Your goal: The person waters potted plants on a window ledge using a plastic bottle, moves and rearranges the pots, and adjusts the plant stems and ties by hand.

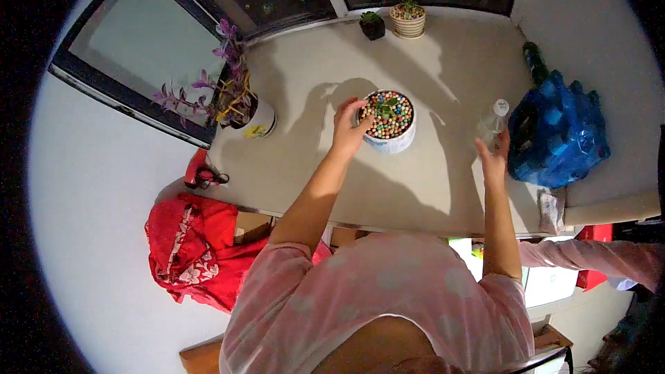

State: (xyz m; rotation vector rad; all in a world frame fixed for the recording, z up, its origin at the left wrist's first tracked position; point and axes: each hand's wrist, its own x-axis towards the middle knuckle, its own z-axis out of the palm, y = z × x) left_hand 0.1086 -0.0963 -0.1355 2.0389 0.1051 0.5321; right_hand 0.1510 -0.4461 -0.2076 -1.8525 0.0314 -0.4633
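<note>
A round white flower pot [393, 143] stands on the pale ledge, with a small green plant [388, 107] in its middle. Multicoloured round pebbles [398, 123] cover the soil around the stem. My left hand [348, 127] grips the pot's left rim, thumb and fingers curved about the edge. Farther right, a clear plastic bottle [492, 123] with a white cap is upright, tilted slightly. My right hand [494, 159] is closed around its lower part, thumb on the left and fingers on the right. Whether the bottle's base touches the ledge cannot be made out.
A purple-leaved plant in a white pot [262, 119] stands left by the window. At the back are a small black pot [373, 26] and a ribbed cream pot [409, 24]. A blue plastic bag [561, 131] bulges at right, beside a green bottle [535, 62].
</note>
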